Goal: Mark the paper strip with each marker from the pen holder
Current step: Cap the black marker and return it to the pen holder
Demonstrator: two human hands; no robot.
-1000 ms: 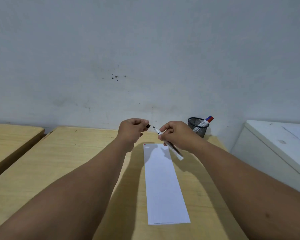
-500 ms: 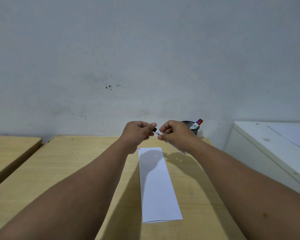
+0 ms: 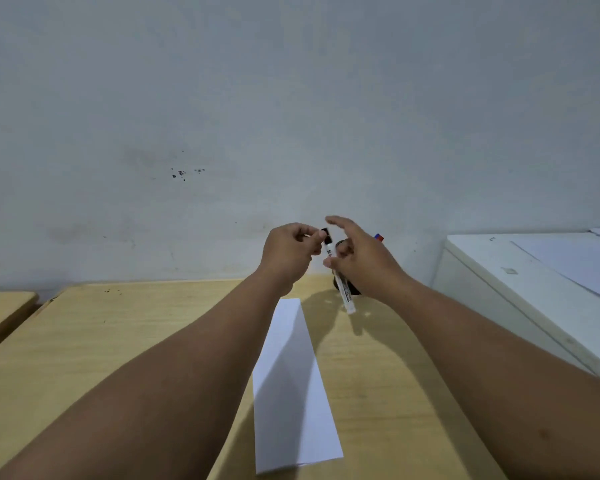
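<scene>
A white paper strip [image 3: 291,386] lies lengthwise on the wooden desk [image 3: 118,341]. Above its far end both hands hold a white marker [image 3: 343,292] with a black cap [image 3: 325,233] on its upper end. My left hand [image 3: 288,252] pinches the capped end. My right hand [image 3: 366,263] grips the barrel between thumb and a curled finger, with the index finger lifted and spread. The dark mesh pen holder [image 3: 353,289] is mostly hidden behind my right hand. A red-and-blue marker tip [image 3: 379,237] pokes out above it.
A white cabinet top [image 3: 534,282] with paper sheets stands right of the desk. A second wooden desk [image 3: 0,310] sits at the left, with a gap between. A grey wall [image 3: 291,116] rises right behind the desk.
The cap in my left hand was separate from the marker, then came onto its tip. Both hands have risen, the marker now stands steeper, and my right index finger has lifted off.
</scene>
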